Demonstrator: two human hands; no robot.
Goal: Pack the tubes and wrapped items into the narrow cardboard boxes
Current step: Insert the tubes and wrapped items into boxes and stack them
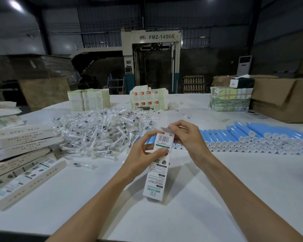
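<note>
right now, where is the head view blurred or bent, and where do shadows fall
Head view: the stacked narrow beige cardboard boxes at left smear and bow; head view: the narrow white printed box being held is sharp; head view: soft arm shadows lie on the white table, a ceiling lamp glares top left.

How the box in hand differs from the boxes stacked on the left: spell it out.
The held box stands nearly upright, gripped by the left hand; the stacked boxes lie flat on the table. The held box's top flap is lifted, pinched by the right hand; the stacked boxes show no lifted flap. Both are narrow white cartons with barcode print.
</note>
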